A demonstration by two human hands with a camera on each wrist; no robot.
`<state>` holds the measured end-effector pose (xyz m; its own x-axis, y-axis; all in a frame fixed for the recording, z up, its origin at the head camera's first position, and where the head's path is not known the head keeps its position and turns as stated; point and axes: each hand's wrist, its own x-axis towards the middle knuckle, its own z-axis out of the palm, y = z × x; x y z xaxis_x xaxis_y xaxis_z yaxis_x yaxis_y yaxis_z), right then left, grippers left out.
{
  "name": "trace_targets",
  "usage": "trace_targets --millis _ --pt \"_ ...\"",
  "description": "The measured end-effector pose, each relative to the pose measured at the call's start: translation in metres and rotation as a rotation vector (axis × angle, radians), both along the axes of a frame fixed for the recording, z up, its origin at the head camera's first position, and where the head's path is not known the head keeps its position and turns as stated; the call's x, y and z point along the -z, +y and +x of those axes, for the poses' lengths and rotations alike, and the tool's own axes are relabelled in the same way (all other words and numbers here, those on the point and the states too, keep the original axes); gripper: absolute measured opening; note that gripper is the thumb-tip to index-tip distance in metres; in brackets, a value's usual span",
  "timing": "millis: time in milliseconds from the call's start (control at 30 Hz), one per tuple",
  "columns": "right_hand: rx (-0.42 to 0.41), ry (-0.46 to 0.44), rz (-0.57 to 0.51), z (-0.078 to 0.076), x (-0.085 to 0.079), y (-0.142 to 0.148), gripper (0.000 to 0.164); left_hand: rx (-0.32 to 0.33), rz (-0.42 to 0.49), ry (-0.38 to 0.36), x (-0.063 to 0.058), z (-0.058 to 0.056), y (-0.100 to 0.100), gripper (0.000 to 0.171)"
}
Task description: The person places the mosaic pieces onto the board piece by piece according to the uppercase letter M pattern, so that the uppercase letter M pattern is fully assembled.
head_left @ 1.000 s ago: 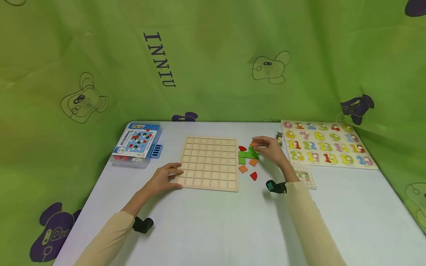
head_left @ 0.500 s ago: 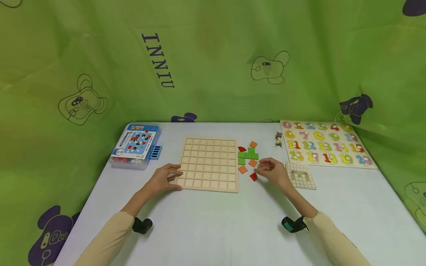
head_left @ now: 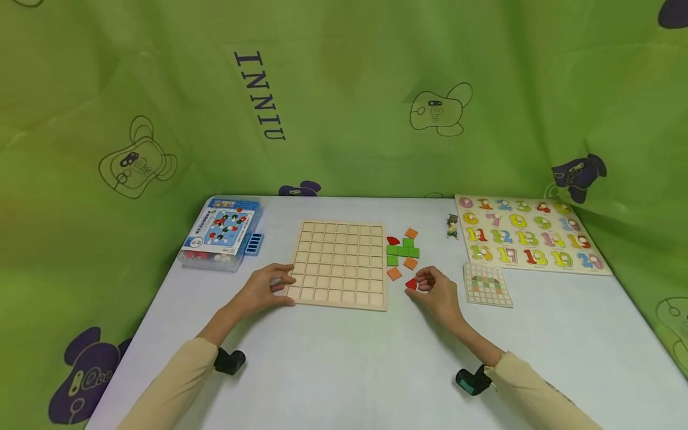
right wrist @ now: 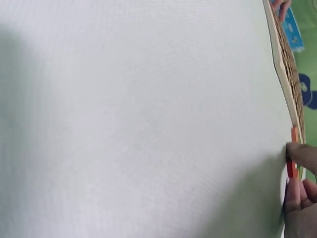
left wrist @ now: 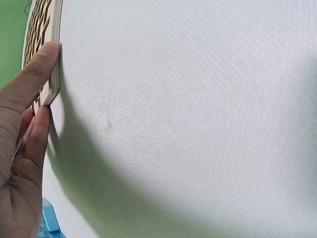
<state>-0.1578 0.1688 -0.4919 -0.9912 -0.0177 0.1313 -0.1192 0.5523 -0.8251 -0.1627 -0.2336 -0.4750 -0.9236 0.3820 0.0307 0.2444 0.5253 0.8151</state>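
The wooden grid board (head_left: 340, 263) lies flat on the white table. At its near left corner is my left hand (head_left: 264, 288), which holds the board between thumb and fingers; the left wrist view shows the thumb (left wrist: 47, 52) on the corner's edge. My right hand (head_left: 441, 297) pinches a red quarter-circle piece (head_left: 411, 284) low at the table, right of the board. In the right wrist view the red piece (right wrist: 291, 168) sits between thumb and finger. Close by lie green square tiles (head_left: 403, 251), several orange square tiles (head_left: 395, 273) and another red quarter-circle piece (head_left: 393, 240).
A small pattern card (head_left: 488, 285) lies right of my right hand. Behind it are a number puzzle board (head_left: 529, 233) and a small cat-like figurine (head_left: 452, 226). At the back left stand a clear box with a molecule picture (head_left: 220, 234) and a small blue block (head_left: 254, 244).
My right hand has come from the far orange tile toward me, down to the near red quarter-circle piece, and now pinches it. My left hand stays at the board's corner.
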Motion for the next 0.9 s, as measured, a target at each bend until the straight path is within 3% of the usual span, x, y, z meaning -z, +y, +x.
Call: trace_targets --millis 267,467,633,900 --pt "-0.098 0.006 -0.026 -0.005 -0.004 0.010 0.028 0.008 0.004 0.024 -0.004 0.002 0.001 0.043" --pt "-0.020 0.019 -0.021 -0.001 -0.006 0.007 0.030 0.006 -0.007 0.024 -0.003 0.003 0.000 0.042" --pt "0.038 0.016 0.029 0.002 -0.002 -0.004 0.042 0.004 0.003 0.027 0.000 0.002 -0.002 0.041" --pt "-0.029 0.074 -0.009 -0.004 0.001 -0.002 0.033 0.022 0.023 0.010 0.004 0.003 -0.002 0.041"
